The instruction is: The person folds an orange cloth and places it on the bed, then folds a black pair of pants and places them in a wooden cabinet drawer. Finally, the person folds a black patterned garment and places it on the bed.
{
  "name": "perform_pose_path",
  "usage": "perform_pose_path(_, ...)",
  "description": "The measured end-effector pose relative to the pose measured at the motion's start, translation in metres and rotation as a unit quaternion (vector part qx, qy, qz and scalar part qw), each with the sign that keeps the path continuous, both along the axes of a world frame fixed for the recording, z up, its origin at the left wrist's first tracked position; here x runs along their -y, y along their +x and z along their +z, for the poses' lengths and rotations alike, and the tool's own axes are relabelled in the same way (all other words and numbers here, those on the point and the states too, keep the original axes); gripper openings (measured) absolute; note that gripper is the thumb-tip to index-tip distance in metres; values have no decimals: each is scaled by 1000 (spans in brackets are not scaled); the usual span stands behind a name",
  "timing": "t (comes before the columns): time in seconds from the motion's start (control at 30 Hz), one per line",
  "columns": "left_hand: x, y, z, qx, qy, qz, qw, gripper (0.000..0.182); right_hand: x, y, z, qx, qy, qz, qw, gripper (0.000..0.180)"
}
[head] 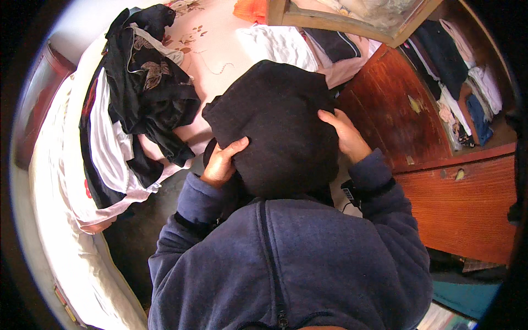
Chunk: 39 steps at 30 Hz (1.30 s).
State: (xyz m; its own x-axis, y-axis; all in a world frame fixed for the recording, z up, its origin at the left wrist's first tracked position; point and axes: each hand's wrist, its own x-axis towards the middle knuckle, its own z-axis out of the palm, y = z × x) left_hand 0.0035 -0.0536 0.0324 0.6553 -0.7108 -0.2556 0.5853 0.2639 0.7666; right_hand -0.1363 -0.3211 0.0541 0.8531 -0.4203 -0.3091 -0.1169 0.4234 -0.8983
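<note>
A black cloth garment (284, 132) is held up in front of my chest, bunched or folded into a broad bundle; its exact kind cannot be told. My left hand (222, 163) grips its left edge, the thumb lying on top and the fingers hidden beneath. On the right edge, my right hand (346, 134) holds it in the same way, thumb above. Beyond the bundle, a folded white cloth (278, 47) lies on the pink flowered bed sheet (214, 53). Black clothes with a tan print (156, 82) are heaped on the bed to the left, over a white garment (109, 140).
A wooden cabinet on the right has an open door (396, 107), a shelf of folded clothes (445, 62) and a closed lower panel (458, 206). A wood-framed glass door (342, 20) juts in at the top. Orange cloth (249, 10) lies on the bed's far part.
</note>
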Motion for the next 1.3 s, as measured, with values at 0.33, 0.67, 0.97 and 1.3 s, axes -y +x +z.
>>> perform_pose_path(0.33,33,13,-8,94,-56,119,987,24,11,-26,53,55,-230,62,970,41)
perform_pose_path(0.67,50,4,-9,-49,-49,-38,997,55,19,-47,28,18,-217,21,976,37)
perform_pose_path(0.97,56,-6,-10,6,29,-212,977,61,71,-94,81,28,-449,-19,893,40)
perform_pose_path(1.3,65,-7,-14,98,58,-241,964,42,179,-174,217,-4,-570,-303,764,39)
